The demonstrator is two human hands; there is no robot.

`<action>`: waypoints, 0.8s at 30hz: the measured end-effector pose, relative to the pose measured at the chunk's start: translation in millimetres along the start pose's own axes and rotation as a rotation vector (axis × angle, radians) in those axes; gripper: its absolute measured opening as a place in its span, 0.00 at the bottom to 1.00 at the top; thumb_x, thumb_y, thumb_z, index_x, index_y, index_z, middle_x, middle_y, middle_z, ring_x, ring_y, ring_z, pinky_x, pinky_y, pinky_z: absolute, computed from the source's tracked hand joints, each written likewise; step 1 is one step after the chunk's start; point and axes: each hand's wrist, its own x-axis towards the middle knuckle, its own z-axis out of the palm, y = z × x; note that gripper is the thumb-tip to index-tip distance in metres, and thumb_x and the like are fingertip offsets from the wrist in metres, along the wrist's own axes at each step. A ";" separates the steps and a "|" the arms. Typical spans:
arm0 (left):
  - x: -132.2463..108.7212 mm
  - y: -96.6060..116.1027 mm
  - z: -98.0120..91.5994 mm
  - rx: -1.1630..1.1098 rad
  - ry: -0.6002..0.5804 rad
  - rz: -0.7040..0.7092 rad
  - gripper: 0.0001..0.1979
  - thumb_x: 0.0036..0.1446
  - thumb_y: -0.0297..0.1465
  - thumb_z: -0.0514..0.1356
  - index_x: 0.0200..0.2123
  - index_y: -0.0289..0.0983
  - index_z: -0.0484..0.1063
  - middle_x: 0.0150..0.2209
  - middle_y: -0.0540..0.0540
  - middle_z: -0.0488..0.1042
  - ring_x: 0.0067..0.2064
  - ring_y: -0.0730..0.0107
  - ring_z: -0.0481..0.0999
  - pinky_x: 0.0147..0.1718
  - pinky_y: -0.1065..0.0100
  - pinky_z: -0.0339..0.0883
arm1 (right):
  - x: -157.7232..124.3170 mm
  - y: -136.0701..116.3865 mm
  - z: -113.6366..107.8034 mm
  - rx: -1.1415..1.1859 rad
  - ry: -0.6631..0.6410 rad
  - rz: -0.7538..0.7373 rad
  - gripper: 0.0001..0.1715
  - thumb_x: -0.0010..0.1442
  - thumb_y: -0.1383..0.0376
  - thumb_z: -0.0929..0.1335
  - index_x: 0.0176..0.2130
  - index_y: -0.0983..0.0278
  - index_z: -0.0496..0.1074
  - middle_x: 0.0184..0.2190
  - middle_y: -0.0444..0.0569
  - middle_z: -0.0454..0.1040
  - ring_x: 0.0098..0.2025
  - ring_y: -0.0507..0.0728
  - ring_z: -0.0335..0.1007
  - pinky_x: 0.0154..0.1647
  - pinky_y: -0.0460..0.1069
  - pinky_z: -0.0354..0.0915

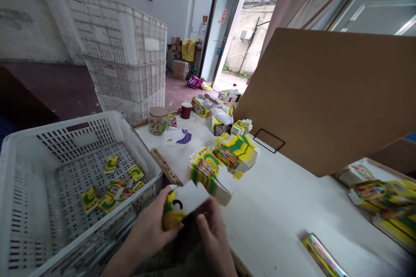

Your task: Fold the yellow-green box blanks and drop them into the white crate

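Observation:
My left hand point(154, 225) is wrapped round a small yellow and green carton point(173, 214), its white end flaps point(191, 198) standing up. At the flap's right edge, my right hand point(212, 233) has its fingers curled and slightly blurred, and they seem to press on the card. Just beyond the hands lies a stack of flat, printed yellow and green cartons point(204, 166). Behind it a second stack point(235, 151) leans to the right. To the left, a white plastic crate point(118, 121) holds several small yellow packs point(112, 192) on its slatted bottom.
On the white table point(260, 207) stand a lidded jar point(158, 121) and a dark red mug point(185, 111). A large cardboard sheet point(328, 95) rises at the right. More cartons point(383, 199) and a glossy long pack point(323, 255) lie at right. Stacked crates point(126, 52) stand behind.

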 end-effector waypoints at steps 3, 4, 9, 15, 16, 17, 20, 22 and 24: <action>-9.0 -0.2 19.2 0.044 -0.056 0.175 0.36 0.49 0.35 0.64 0.60 0.39 0.56 0.55 0.34 0.72 0.54 0.47 0.74 0.51 0.55 0.69 | -2.2 7.4 13.3 0.253 -0.021 0.293 0.30 0.58 0.42 0.65 0.43 0.64 0.74 0.39 0.54 0.78 0.43 0.63 0.74 0.47 0.57 0.71; -11.7 0.0 24.1 0.072 -0.043 0.218 0.36 0.50 0.34 0.63 0.61 0.39 0.55 0.56 0.34 0.71 0.54 0.48 0.74 0.51 0.56 0.69 | -1.7 6.5 15.3 0.328 -0.020 0.349 0.29 0.58 0.44 0.66 0.43 0.64 0.75 0.39 0.55 0.78 0.43 0.63 0.74 0.47 0.58 0.71; -17.9 5.9 26.1 0.130 -0.044 0.396 0.36 0.47 0.25 0.60 0.59 0.44 0.54 0.54 0.39 0.71 0.52 0.54 0.75 0.48 0.61 0.70 | 7.3 -10.0 4.3 0.487 -0.396 0.368 0.31 0.50 0.49 0.74 0.50 0.61 0.74 0.46 0.52 0.77 0.50 0.64 0.73 0.56 0.60 0.65; -15.0 8.8 16.3 -0.005 -0.176 0.243 0.36 0.43 0.21 0.58 0.57 0.45 0.55 0.45 0.45 0.75 0.43 0.58 0.78 0.41 0.64 0.70 | 0.1 -7.9 0.2 0.179 -0.426 0.142 0.40 0.57 0.45 0.68 0.63 0.56 0.62 0.62 0.52 0.65 0.64 0.63 0.59 0.66 0.60 0.52; -14.1 6.7 17.0 -0.041 -0.177 0.212 0.39 0.43 0.22 0.60 0.59 0.44 0.51 0.46 0.44 0.75 0.43 0.57 0.78 0.41 0.64 0.70 | -2.6 -6.0 2.5 0.082 -0.430 0.069 0.38 0.59 0.49 0.68 0.64 0.54 0.59 0.64 0.50 0.61 0.66 0.62 0.54 0.68 0.60 0.49; -13.3 4.2 18.4 -0.073 -0.167 0.187 0.42 0.44 0.23 0.61 0.61 0.42 0.49 0.47 0.42 0.75 0.44 0.56 0.78 0.42 0.63 0.70 | -4.9 -4.1 4.9 -0.017 -0.438 -0.001 0.36 0.61 0.53 0.68 0.65 0.53 0.58 0.66 0.49 0.58 0.68 0.62 0.51 0.68 0.60 0.47; -10.8 -2.0 24.0 -0.095 -0.063 0.122 0.41 0.44 0.25 0.62 0.62 0.39 0.50 0.54 0.35 0.71 0.51 0.51 0.74 0.49 0.57 0.68 | -6.1 2.7 9.0 -0.217 -0.398 -0.132 0.27 0.64 0.63 0.64 0.62 0.51 0.64 0.66 0.48 0.58 0.67 0.61 0.54 0.67 0.59 0.52; -8.9 -3.0 24.9 -0.032 0.031 0.088 0.36 0.44 0.24 0.61 0.58 0.38 0.57 0.55 0.34 0.69 0.55 0.48 0.71 0.53 0.51 0.64 | -2.7 7.8 6.6 -0.240 -0.279 -0.134 0.24 0.66 0.64 0.62 0.59 0.52 0.68 0.65 0.51 0.61 0.65 0.62 0.57 0.66 0.60 0.55; -6.7 -1.6 20.6 0.021 0.073 0.081 0.30 0.45 0.24 0.60 0.54 0.38 0.63 0.53 0.37 0.70 0.55 0.48 0.70 0.55 0.49 0.62 | 2.0 11.6 0.4 -0.252 -0.181 -0.127 0.23 0.66 0.62 0.62 0.60 0.53 0.67 0.65 0.52 0.60 0.66 0.63 0.56 0.65 0.62 0.54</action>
